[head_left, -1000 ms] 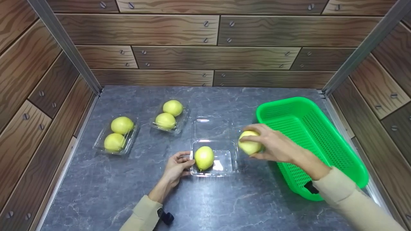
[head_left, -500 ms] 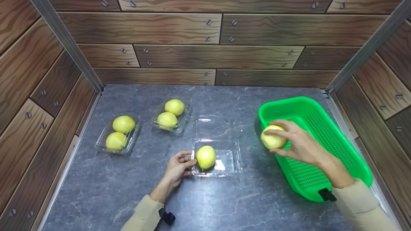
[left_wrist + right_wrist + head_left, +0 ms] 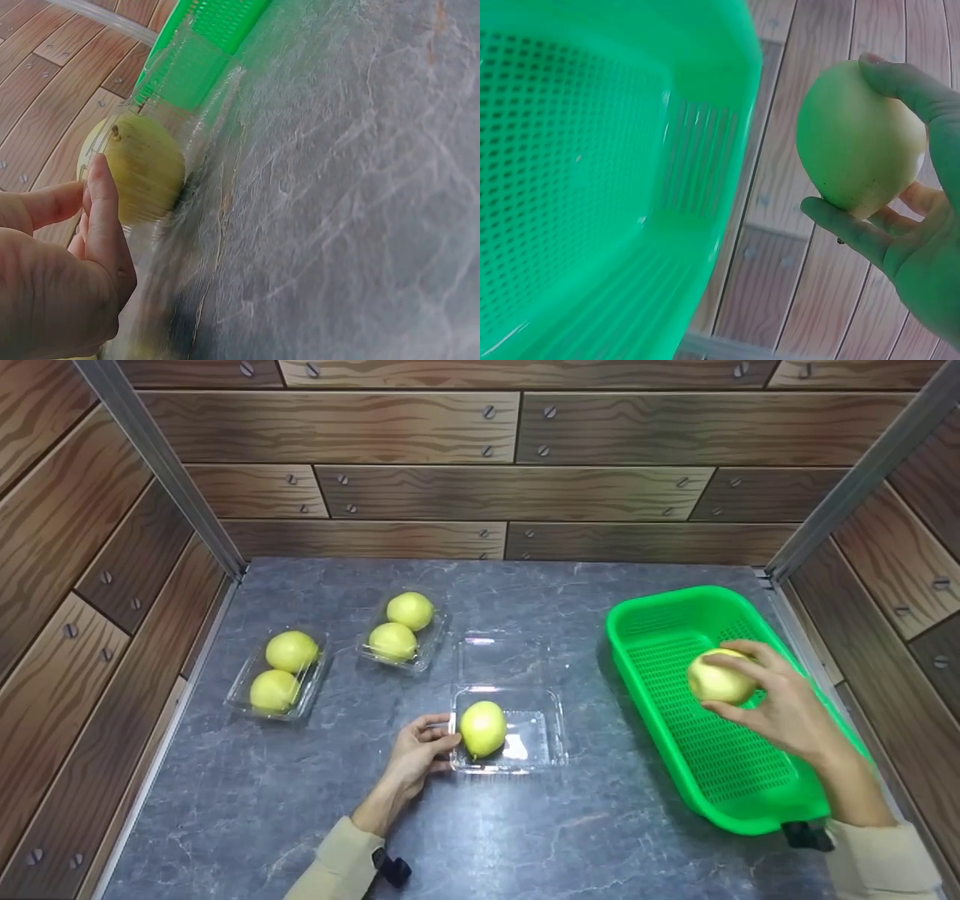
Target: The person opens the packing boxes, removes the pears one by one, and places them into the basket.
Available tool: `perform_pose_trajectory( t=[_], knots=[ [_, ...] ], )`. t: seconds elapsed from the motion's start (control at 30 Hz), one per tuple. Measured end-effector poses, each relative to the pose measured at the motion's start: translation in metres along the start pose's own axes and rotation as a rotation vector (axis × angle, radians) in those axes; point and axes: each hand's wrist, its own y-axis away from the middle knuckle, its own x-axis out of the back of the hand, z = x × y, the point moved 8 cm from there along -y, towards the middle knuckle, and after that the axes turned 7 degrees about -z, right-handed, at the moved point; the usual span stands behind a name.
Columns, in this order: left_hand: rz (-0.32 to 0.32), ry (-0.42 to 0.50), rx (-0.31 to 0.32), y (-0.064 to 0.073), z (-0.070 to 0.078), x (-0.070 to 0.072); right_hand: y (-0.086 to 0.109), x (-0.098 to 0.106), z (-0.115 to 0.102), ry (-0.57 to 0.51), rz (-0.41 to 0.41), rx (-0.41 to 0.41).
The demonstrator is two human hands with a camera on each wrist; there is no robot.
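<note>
My right hand (image 3: 795,714) grips a yellow-green pear (image 3: 716,681) between thumb and fingers, above the green plastic basket (image 3: 757,819). In the right wrist view that pear (image 3: 859,142) is raised beside the basket's rim (image 3: 739,150). At the middle of the table, my left hand (image 3: 412,751) pinches the left edge of a clear plastic clamshell container (image 3: 536,735), whose lid (image 3: 502,660) lies folded back. One pear (image 3: 483,729) sits in its left half, and the left wrist view shows this pear (image 3: 146,169) through the plastic, just past the fingertips.
Two clear containers stand to the left: one (image 3: 307,706) near the left wall, the other (image 3: 431,649) farther back. Each has two pears in it. Wood-patterned walls (image 3: 420,495) enclose the grey marbled tabletop (image 3: 247,810) at the back and sides.
My right hand has carried its pear rightward, from beside the open container to over the green basket. The left hand has stayed at the container's left edge.
</note>
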Motion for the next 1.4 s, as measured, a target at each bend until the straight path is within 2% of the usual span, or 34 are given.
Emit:
perform_pose_trajectory(
  t=[0.3,0.57,0.67,0.8,0.97,1.4],
  knots=[
    [-0.002,0.009,0.007,0.002,0.0,-0.001,0.04,0.011,0.043,0.002,0.018,-0.116],
    [-0.005,0.014,-0.001,0.002,0.0,-0.001,0.069,0.001,0.077,-0.008,-0.112,-0.209],
    [-0.003,0.015,-0.001,0.002,0.0,-0.002,0.076,-0.005,0.087,-0.025,-0.121,-0.231],
    [-0.005,0.002,-0.001,0.002,0.0,-0.002,0.085,-0.011,0.095,-0.073,-0.107,-0.274],
    [-0.007,-0.002,0.002,0.002,0.0,-0.002,0.091,-0.019,0.103,-0.093,-0.135,-0.314],
    [-0.005,0.013,0.002,0.002,0.0,0.0,0.1,-0.03,0.114,-0.045,-0.176,-0.311]
  ],
)
